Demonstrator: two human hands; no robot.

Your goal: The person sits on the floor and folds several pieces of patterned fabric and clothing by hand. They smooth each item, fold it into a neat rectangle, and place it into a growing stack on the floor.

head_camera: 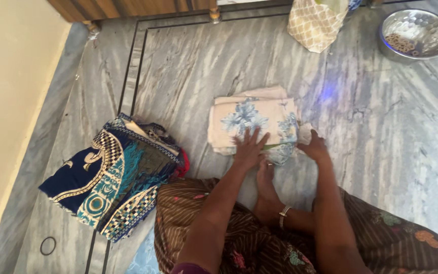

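A folded patterned pile is lying at lower left of the frame, well apart from the hands. At centre, the left hand is pressing flat, fingers spread, on the near edge of the folded floral cloth. The cloth is lying just above both hands, its long axis running left to right. The right hand is touching the cloth's lower right corner, fingers curled; whether it is gripping is unclear. A steel bowl is sitting at upper right.

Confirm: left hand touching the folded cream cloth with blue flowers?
Touching. Head view shows the left hand lying flat, fingers spread, on the folded cream cloth with blue flowers.
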